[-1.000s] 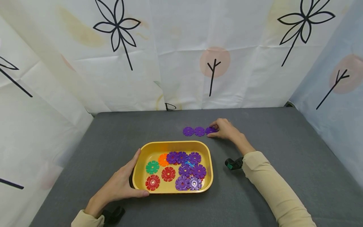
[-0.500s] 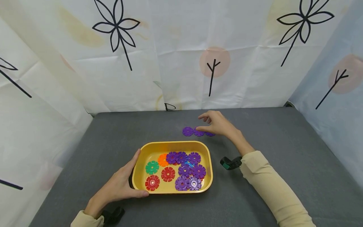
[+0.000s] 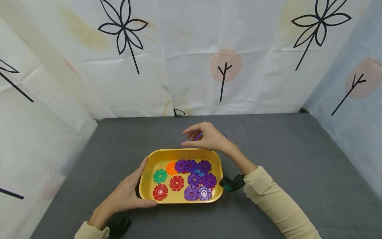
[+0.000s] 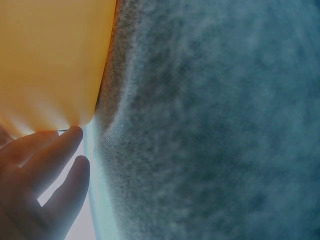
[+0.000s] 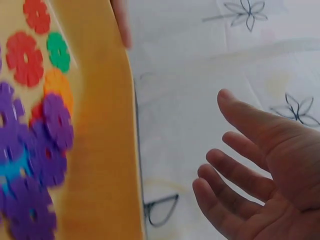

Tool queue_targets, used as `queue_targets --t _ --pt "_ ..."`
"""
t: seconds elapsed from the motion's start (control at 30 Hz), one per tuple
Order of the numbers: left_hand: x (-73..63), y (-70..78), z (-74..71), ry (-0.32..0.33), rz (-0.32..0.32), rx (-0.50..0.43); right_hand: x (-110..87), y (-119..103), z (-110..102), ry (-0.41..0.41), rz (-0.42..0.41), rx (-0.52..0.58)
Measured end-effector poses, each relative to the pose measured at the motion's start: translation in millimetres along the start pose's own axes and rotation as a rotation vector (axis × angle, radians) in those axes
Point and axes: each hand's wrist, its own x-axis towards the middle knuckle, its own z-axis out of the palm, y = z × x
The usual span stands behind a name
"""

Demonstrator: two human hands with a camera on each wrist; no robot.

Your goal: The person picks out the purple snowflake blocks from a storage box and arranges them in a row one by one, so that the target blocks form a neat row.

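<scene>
My left hand (image 3: 125, 192) holds the yellow tray (image 3: 161, 156) at its left end, thumb along the front rim. In the left wrist view its fingers touch the tray's outer wall. Flower-shaped plastic discs lie in the tray: red discs (image 3: 177, 183), a green disc (image 3: 160, 176), an orange disc (image 3: 171, 168) and several purple discs (image 3: 210, 180). My right hand (image 3: 209, 136) hovers behind the tray with thumb and fingers apart. It mostly hides a row of purple discs, one of which (image 3: 198, 136) shows between thumb and fingers. The right wrist view shows nothing in its grasp.
Grey cloth covers the table (image 3: 283, 142). White printed fabric (image 3: 185, 73) hangs along its back edge and both sides. A dark wrist strap (image 3: 232, 183) on the right arm overlaps the tray's right edge in the head view.
My right hand has let go of the rightmost purple disc in the row, lifted, and moved left over the row. The left hand and tray have stayed in place.
</scene>
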Motion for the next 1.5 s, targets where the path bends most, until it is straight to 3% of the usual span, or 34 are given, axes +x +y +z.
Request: queue_targets --t 0.33,0.57,0.8,1.0,1.13,1.3,1.5 --pt "0.6 -1.7 -0.2 0.0 -0.01 -0.003 0.4 0 40 -0.193 0.025 0.108" --pt "-0.7 -0.7 -0.8 0.002 0.008 0.002 0.4 6 50 -0.282 0.067 0.148" --pt "0.0 -1.7 0.2 0.0 0.004 -0.002 -1.8 10 55 -0.385 -0.016 -0.029" --pt "-0.2 -1.6 -0.1 0.007 0.013 0.0 0.3 8 58 -0.464 -0.027 -0.144" --pt "-0.4 -0.4 -0.6 0.003 0.01 -0.003 0.7 6 59 -0.481 -0.013 -0.142" --pt "-0.4 0.1 -0.6 -0.001 0.006 -0.003 0.9 6 59 -0.439 -0.018 -0.109" --pt "0.1 0.4 -0.4 -0.003 0.006 -0.007 3.5 4 63 -0.437 0.06 -0.187"
